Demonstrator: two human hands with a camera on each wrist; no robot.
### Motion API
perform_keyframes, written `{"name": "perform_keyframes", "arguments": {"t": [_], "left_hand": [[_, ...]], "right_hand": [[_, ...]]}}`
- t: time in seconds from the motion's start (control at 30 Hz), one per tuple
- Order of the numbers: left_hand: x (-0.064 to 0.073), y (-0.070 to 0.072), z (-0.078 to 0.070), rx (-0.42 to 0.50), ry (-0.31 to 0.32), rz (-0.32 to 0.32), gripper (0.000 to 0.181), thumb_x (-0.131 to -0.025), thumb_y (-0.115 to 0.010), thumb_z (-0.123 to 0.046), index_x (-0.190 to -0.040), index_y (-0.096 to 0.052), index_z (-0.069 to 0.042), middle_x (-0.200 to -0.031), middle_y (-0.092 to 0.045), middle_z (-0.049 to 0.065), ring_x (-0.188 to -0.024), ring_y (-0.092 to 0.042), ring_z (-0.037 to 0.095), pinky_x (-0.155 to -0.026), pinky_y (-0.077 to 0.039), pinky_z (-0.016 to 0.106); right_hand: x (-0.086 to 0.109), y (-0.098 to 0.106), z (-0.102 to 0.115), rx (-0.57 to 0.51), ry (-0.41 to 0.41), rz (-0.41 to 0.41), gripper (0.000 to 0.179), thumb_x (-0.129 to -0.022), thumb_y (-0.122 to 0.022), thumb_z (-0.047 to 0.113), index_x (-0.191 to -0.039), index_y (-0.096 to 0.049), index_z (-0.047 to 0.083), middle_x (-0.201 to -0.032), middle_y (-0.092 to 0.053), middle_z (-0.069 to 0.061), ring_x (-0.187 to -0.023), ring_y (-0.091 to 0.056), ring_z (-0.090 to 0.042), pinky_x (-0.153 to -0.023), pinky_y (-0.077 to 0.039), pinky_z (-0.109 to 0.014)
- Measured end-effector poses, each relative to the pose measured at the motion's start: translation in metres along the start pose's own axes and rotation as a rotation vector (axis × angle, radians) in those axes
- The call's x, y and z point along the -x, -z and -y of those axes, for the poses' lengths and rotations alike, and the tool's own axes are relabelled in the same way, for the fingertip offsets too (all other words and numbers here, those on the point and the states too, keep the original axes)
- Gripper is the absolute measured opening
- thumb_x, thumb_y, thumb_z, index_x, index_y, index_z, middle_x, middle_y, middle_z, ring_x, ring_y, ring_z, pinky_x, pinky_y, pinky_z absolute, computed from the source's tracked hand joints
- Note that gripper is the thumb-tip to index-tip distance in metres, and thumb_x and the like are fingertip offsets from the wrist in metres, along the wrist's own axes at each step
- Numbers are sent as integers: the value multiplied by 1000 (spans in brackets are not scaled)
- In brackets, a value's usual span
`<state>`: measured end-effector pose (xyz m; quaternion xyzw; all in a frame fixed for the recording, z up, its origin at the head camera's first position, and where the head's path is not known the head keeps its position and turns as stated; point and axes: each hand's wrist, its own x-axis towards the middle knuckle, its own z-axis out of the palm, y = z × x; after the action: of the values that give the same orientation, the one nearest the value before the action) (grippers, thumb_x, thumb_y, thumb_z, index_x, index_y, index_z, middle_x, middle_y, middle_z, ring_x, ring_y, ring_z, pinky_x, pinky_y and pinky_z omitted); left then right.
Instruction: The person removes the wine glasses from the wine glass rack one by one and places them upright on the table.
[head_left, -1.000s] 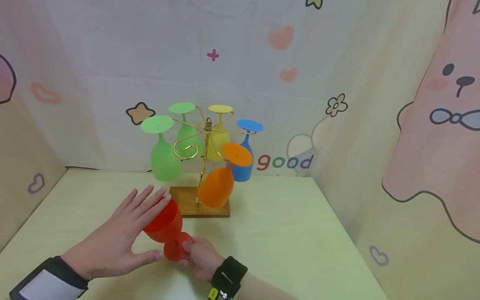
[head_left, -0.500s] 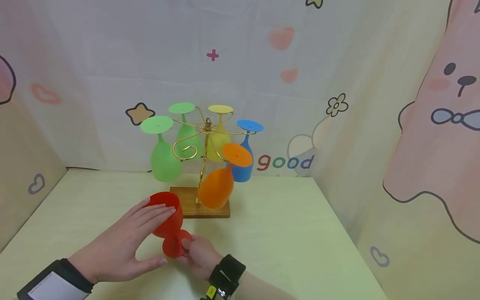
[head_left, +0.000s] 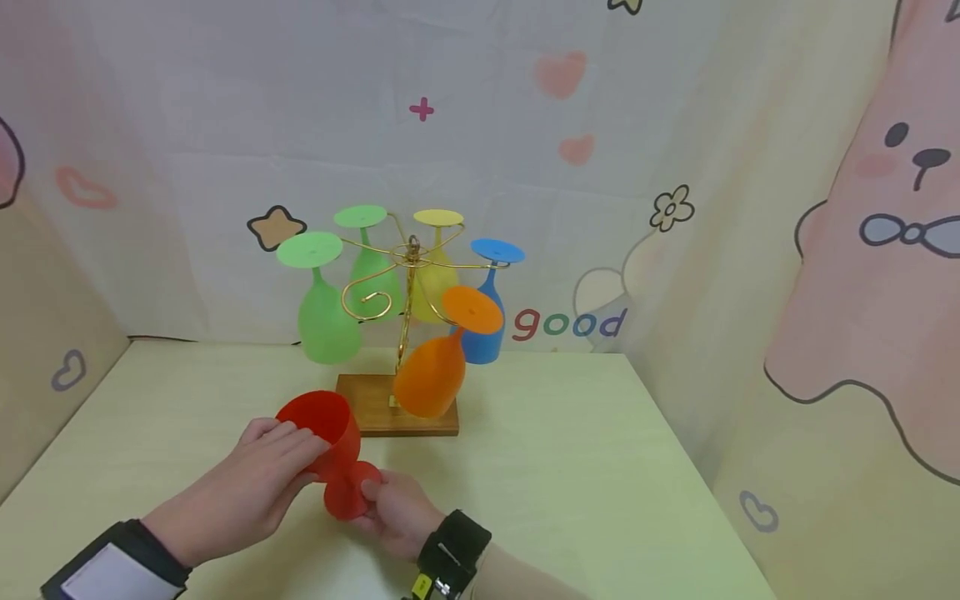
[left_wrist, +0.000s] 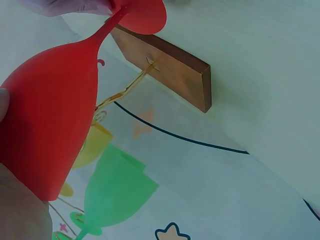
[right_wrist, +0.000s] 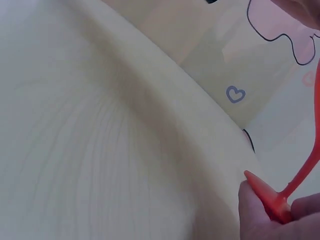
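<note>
While the left hand (head_left: 251, 483) grips the bowl of the red glass (head_left: 341, 437), its fingers lying over the near rim and its thumb set against the outside, the right hand (head_left: 401, 512) pinches the foot (head_left: 345, 493) of the same glass between thumb and fingers. The red glass is held tilted in front of the rack (head_left: 404, 333), near its left front corner, with the mouth facing up and away from the right hand. Inside the mouth, the red inner wall and the left fingertips are visible.

The rack consists of a gold wire stand on a wooden base (head_left: 367, 404). Five glasses hang from its arms by the foot, mouths down: a front green glass (head_left: 328, 325), a rear green glass (head_left: 367, 271), a yellow glass (head_left: 444, 283), a blue glass (head_left: 487, 342) and an orange glass (head_left: 430, 379). The orange glass hangs at a slant above the base. One curled arm points toward the front left.

The table (head_left: 570, 450) extends broadly from the base to its right edge; a narrower strip runs behind the base. The back edge of the table meets a printed cloth (head_left: 487, 150).
</note>
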<state>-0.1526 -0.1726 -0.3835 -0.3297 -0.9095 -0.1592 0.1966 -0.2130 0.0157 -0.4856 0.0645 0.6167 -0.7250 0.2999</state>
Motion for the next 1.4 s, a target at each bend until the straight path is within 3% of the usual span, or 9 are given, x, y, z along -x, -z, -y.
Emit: {"name": "perform_keyframes", "arguments": {"t": [0.1, 0.2, 0.27, 0.43, 0.53, 0.8, 1.0, 1.23, 1.4], "left_hand": [[0, 3, 1, 8, 10, -15, 29, -77, -76, -13, -95, -57, -25, -84, -54, -19, -79, -43, 1, -81, -35, 34], [-1, 6, 4, 6, 45, -12, 28, -77, -76, -14, -94, -57, -25, -83, -54, -19, -78, -44, 1, -81, -35, 35], [0, 9, 6, 2, 76, 2, 29, -77, -77, -14, -94, -57, -26, -84, -55, -19, -79, -44, 2, -82, -36, 36], [2, 12, 10, 5, 109, 13, 29, -76, -77, -12, -93, -57, -24, -83, -55, -17, -79, -45, 4, -82, -36, 38], [3, 11, 13, 7, 93, -6, 29, -76, -76, -10, -92, -56, -24, -82, -53, -18, -78, -45, 4, -81, -35, 37], [9, 15, 32, -36, 97, -25, 29, -74, -75, -4, -89, -56, -20, -77, -52, -15, -74, -46, 6, -77, -33, 37], [20, 26, 62, -128, 158, -30, 30, -71, -76, -3, -91, -57, -13, -75, -58, -8, -71, -50, 12, -74, -34, 43], [43, 35, 110, -228, 292, -1, 24, -72, -73, -2, -85, -54, -9, -61, -50, -6, -61, -48, 16, -71, -33, 50], [59, 38, 137, -266, 408, 36, 26, -71, -71, 0, -91, -54, 0, -58, -53, -1, -61, -51, 25, -71, -33, 57]], "right_hand": [[2, 3, 1, 100, 98, 4, 29, -96, -55, 20, -118, -58, 2, -105, -69, -10, -86, -64, -23, -86, -58, -42], [7, 9, 4, 344, 234, -16, 29, -96, -54, 21, -119, -57, 3, -107, -67, -10, -89, -63, -24, -84, -57, -46], [11, 15, 8, 596, 291, -51, 38, -94, -57, 31, -125, -56, 9, -116, -65, -8, -98, -61, -22, -88, -55, -48], [22, 38, 20, 1429, 452, -77, 70, -86, -52, 63, -144, -41, 24, -147, -45, -1, -128, -42, -22, -106, -41, -52], [26, 56, 27, 1691, 553, -88, 81, -84, -47, 70, -149, -32, 23, -155, -33, -5, -136, -30, -28, -111, -32, -57], [38, 110, 48, 1711, 574, -201, 85, -84, -45, 71, -150, -32, 18, -155, -31, -9, -138, -24, -32, -112, -26, -62], [42, 143, 59, 1704, 555, -259, 85, -85, -45, 71, -149, -33, 17, -156, -29, -10, -140, -22, -32, -113, -24, -62], [42, 159, 67, 1689, 580, -297, 83, -85, -48, 68, -149, -34, 17, -154, -33, -11, -139, -24, -31, -112, -25, -61], [42, 161, 68, 1698, 583, -279, 83, -85, -46, 69, -149, -33, 17, -155, -32, -10, -139, -23, -30, -112, -26, -62]]}}
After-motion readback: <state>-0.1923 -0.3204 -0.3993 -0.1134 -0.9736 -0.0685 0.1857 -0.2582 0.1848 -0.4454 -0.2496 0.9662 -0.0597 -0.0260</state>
